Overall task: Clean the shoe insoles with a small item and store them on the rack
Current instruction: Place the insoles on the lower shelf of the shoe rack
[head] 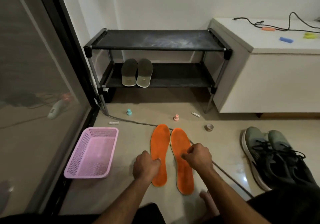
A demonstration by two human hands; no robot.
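Two orange insoles lie side by side on the floor tiles, the left insole point(160, 140) and the right insole point(181, 142). My left hand point(146, 165) rests on the left insole's outer edge with curled fingers; whether it grips the edge is unclear. My right hand point(199, 156) hovers over the right insole with fingers curled, a thumb and finger pinched together; anything held is too small to see. The black two-tier rack point(155, 48) stands against the wall ahead. A grey pair of insoles point(136, 73) lies on its lower shelf.
A pink plastic basket point(107, 172) sits at the left by the glass door. Small items dot the floor: a teal stopper point(129, 112), a pink stopper point(176, 117), a tape roll point(209, 127). Dark sneakers point(270, 156) lie right. A cable point(138, 122) crosses the floor. White cabinet point(268, 82) stands right.
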